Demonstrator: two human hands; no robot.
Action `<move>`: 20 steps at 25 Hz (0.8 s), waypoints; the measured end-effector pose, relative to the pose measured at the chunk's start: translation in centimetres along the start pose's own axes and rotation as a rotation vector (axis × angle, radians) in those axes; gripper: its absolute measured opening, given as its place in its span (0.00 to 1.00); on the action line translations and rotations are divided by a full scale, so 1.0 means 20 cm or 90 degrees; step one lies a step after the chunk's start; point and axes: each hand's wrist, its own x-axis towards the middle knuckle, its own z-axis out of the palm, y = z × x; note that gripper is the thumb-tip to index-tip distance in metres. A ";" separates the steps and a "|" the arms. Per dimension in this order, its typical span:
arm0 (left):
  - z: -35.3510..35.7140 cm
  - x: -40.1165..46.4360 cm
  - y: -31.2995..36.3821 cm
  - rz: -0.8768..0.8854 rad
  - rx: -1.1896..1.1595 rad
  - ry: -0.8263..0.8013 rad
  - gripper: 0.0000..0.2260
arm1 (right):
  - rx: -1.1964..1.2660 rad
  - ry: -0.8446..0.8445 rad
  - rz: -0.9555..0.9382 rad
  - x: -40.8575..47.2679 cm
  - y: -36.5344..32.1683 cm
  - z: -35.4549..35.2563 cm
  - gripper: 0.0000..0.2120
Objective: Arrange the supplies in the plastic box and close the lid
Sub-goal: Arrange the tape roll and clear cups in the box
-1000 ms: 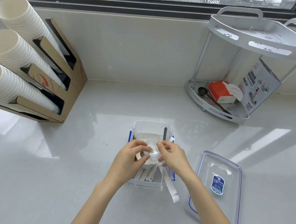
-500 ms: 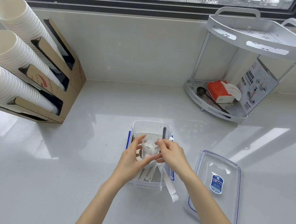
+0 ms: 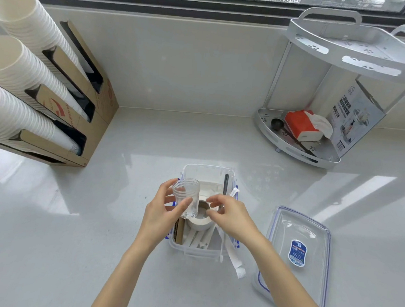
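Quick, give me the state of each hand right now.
Left hand: closed on the clear jar, held above the plastic box.
Right hand: open, fingers loosely curled, holding nothing.

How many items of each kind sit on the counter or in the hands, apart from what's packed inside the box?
Clear jar, held in left hand: 1
Plastic box: 1
Box lid: 1
Cardboard cup dispenser: 1
Paper cup stacks: 3
Corner shelf rack: 1
Total: 8

Plastic box (image 3: 202,251): set on the worktop (image 3: 73,228), centre front
Lid (image 3: 296,251): laid right of the box
Cup holder (image 3: 57,101): placed far left
Corner rack (image 3: 317,113): stood back right
Tape roll (image 3: 201,221): kept inside the box
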 end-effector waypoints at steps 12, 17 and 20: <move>-0.03 0.00 -0.02 -0.041 0.013 0.039 0.20 | -0.266 -0.088 -0.026 0.03 -0.01 0.13 0.16; -0.06 0.00 -0.02 -0.055 0.008 0.054 0.21 | -0.249 -0.033 -0.066 0.04 -0.01 0.13 0.14; -0.08 0.01 -0.03 -0.068 0.006 0.067 0.21 | -0.195 0.030 -0.097 0.07 -0.04 0.09 0.12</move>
